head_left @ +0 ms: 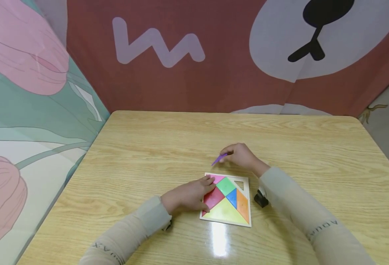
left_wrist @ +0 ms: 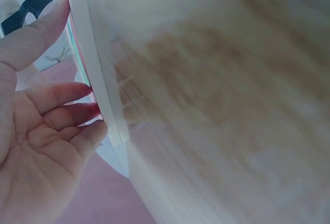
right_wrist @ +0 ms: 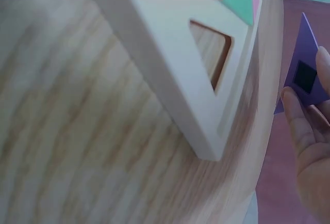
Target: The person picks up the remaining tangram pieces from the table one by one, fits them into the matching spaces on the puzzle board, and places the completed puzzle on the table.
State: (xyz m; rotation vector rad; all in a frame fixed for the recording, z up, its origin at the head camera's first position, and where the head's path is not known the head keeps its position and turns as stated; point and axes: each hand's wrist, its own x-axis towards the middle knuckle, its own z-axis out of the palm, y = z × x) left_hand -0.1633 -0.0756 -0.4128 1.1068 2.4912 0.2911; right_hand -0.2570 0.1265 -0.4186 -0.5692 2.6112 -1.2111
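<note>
A square tangram board [head_left: 225, 223] with a white frame lies flat on the table. Coloured pieces fill most of it, among them a green square [head_left: 225, 186], a yellow triangle [head_left: 225, 211] and an orange parallelogram [head_left: 242, 206]. Its upper right corner has a triangular cut-out [right_wrist: 211, 48] showing wood. My left hand [head_left: 191, 195] rests on the board's left side, fingers extended over the pink and red pieces. Beyond the board's top edge, my right hand [head_left: 241, 156] pinches a purple triangle [right_wrist: 300, 61] between thumb and fingers. A dark square marks the triangle's face.
The wooden table [head_left: 148, 140] stretches out around the board on all sides. Behind it hangs a reddish-brown printed cloth [head_left: 221, 81], with a floral one [head_left: 42, 121] at the left. Light glares off the tabletop below the board.
</note>
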